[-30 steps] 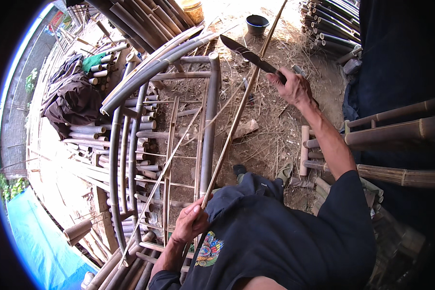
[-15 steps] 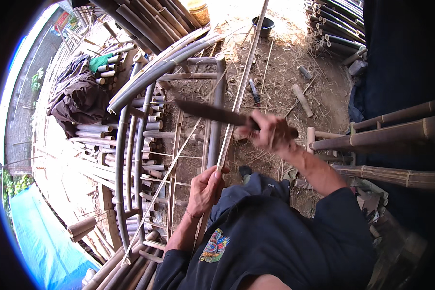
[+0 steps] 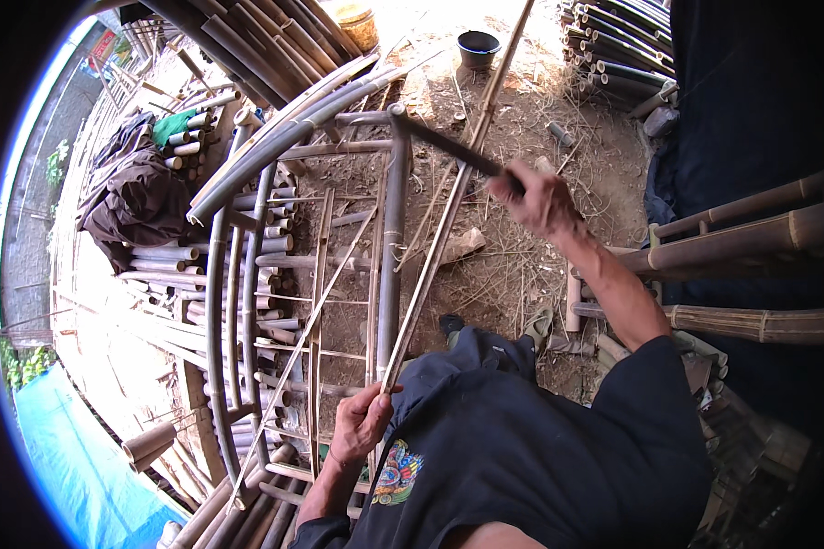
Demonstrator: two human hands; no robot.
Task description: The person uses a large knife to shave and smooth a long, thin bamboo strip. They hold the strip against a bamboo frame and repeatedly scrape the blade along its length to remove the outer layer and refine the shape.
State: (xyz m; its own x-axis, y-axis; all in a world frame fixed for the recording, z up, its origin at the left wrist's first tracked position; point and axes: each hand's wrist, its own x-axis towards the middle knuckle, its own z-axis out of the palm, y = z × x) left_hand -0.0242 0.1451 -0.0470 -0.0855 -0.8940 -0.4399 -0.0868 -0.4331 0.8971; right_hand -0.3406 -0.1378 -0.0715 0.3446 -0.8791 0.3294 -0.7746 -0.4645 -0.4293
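Observation:
My right hand (image 3: 538, 203) is closed around the handle of a machete (image 3: 449, 144). Its dark blade points up and to the left, crossing a long split bamboo strip (image 3: 444, 233); I cannot tell how deep the edge sits in it. Low in front of my body, my left hand (image 3: 363, 423) grips the near end of that strip between thumb and fingers. From there the strip slants away up and to the right, past the upper edge of the view. Just left of it stands a bamboo frame (image 3: 392, 247) with dark posts and rungs.
Stacked bamboo poles (image 3: 275, 46) lean at the back left, and more poles (image 3: 618, 46) lie at the back right. A black bucket (image 3: 478, 50) stands on the littered dirt floor. Bamboo furniture (image 3: 751, 240) juts in from the right. A blue tarp (image 3: 82, 457) lies lower left.
My right hand and the machete have moved farther up along the strip, away from my body. My left hand has shifted slightly down and left in view, still gripping the strip.

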